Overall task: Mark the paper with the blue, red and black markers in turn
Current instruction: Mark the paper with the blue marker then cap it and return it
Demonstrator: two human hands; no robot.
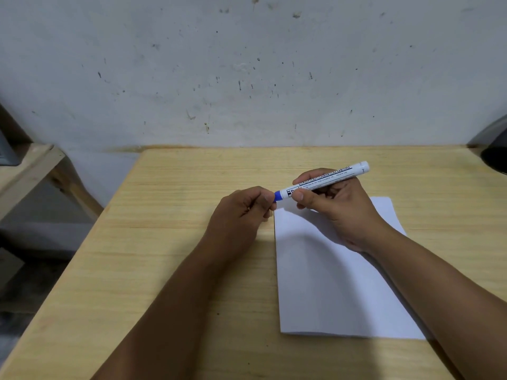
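A white marker with a blue cap (323, 181) is held level above the far end of the white paper (337, 283). My right hand (337, 207) grips the marker's white barrel. My left hand (241, 212) pinches the blue cap end (279, 195) between thumb and fingers. The paper lies flat on the wooden table (164, 242), right of centre, and I see no marks on it. No red or black marker is in view.
A stained white wall rises behind the table's far edge. A dark rounded object (495, 149) sits at the table's far right corner. A wooden shelf frame (33, 165) stands to the left, past the table's left edge.
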